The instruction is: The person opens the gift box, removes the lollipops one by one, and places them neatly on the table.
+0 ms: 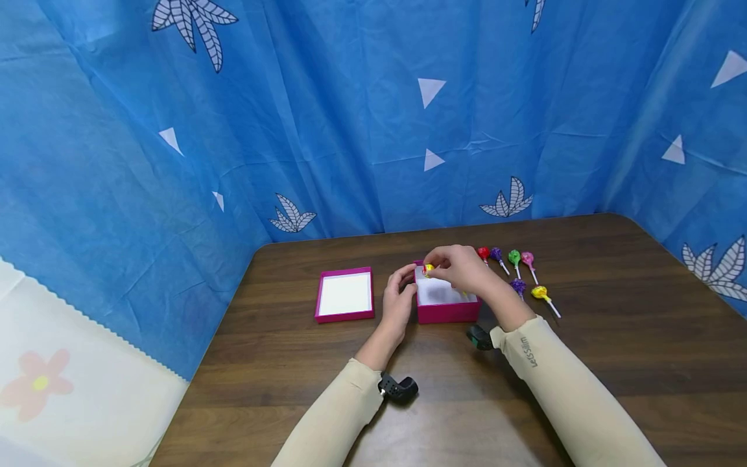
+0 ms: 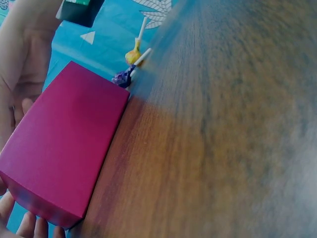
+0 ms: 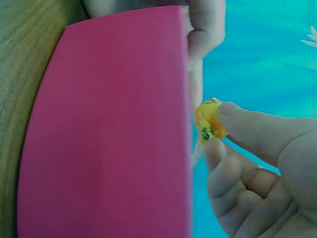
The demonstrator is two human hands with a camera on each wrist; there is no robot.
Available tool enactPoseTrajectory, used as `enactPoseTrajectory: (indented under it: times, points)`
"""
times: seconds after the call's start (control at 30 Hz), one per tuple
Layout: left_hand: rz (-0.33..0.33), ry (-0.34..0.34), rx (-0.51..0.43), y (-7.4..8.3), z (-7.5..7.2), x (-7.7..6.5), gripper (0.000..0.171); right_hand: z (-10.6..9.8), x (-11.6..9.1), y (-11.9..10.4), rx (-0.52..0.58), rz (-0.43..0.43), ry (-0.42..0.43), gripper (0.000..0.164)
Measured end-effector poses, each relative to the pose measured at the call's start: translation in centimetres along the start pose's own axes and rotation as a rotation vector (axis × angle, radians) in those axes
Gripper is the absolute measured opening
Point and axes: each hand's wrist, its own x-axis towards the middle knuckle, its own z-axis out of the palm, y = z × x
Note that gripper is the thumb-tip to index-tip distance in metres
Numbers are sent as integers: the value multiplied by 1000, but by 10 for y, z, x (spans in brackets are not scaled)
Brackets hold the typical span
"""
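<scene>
My right hand (image 1: 461, 267) pinches a yellow-wrapped lollipop (image 1: 428, 270) by its head, between thumb and fingertips, over the magenta box (image 1: 448, 314). In the right wrist view, the lollipop's wrapper (image 3: 208, 121) shows just past the box's top edge. The box stands without its lid, with white inside; part of another yellow-wrapped piece shows in it, partly behind my right hand. My left hand (image 1: 399, 303) rests against the box's left side, fingertips at the wall. In the left wrist view, several fingertips (image 2: 42, 227) show at the box's end.
Left of the box lies its magenta lid (image 1: 344, 295), white inside up. To the right are several lollipops: red (image 1: 484, 252), purple (image 1: 496, 253), green (image 1: 514, 257), pink (image 1: 528, 258), another purple (image 1: 518, 286) and yellow (image 1: 539, 292). A blue curtain (image 1: 373, 130) hangs behind the wooden table (image 1: 280, 350).
</scene>
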Motion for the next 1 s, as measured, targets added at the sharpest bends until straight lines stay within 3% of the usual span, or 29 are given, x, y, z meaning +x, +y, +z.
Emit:
enactPoseTrajectory:
  times: [0.2,0.4,0.73,1.0]
  points:
    - [-5,3,2,0,0,0,41,-11,-9,-5,6,15,95,27]
    - [-4,5,10,1,0,-1,41,-21,-18,-5,38,16,139,33]
    - [-5,2,1,3,1,-2,41,-42,-39,13,53,-46,246,34]
    - [-9,-7,4,3,0,-3,42,-53,-48,27,41,11,269,31]
